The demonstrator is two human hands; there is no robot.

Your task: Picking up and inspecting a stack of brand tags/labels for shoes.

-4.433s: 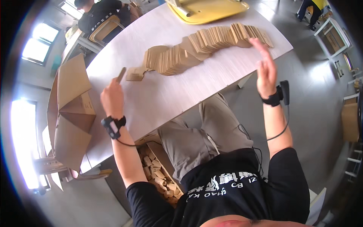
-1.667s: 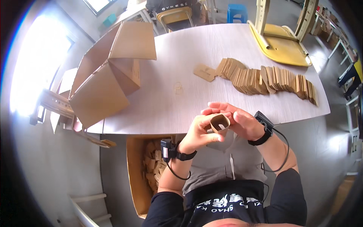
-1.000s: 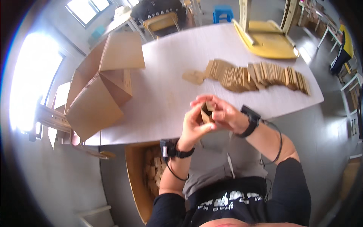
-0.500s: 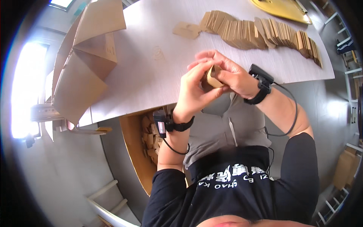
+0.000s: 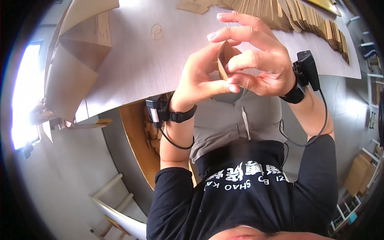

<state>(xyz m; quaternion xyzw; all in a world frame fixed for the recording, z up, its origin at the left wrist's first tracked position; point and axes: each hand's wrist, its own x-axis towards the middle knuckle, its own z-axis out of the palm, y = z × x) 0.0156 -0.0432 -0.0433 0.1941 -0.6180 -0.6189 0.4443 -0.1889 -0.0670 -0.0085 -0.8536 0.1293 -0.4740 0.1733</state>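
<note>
Holding folded cardboard piece (image 5: 223, 67) by front edge of table (image 5: 132, 60), wrapped in left hand (image 5: 200, 74), apparently for steadiness; pinching its rim between thumb and forefinger of right hand (image 5: 262, 56), other fingers spread.

Plenty of daylight here, mostly let in by the window (image 5: 26, 98) on the left, which is totally blown out to white. The open carton (image 5: 74, 60) beside it is kinda washed out by haze. The tabletop (image 5: 132, 66) is lit softly, with a hot patch thrown up near the top. Underneath, the cardboard box (image 5: 134, 130) is left in shade. The left hand (image 5: 200, 76) and right hand (image 5: 262, 56) are rendered pretty crisp, but a smudgy blur can be seen around the waist of the black shirt (image 5: 256, 208). Corners are swallowed by black vignetting, straight edges are bent by the fisheye, and the left rim is tinted bluish.
</note>
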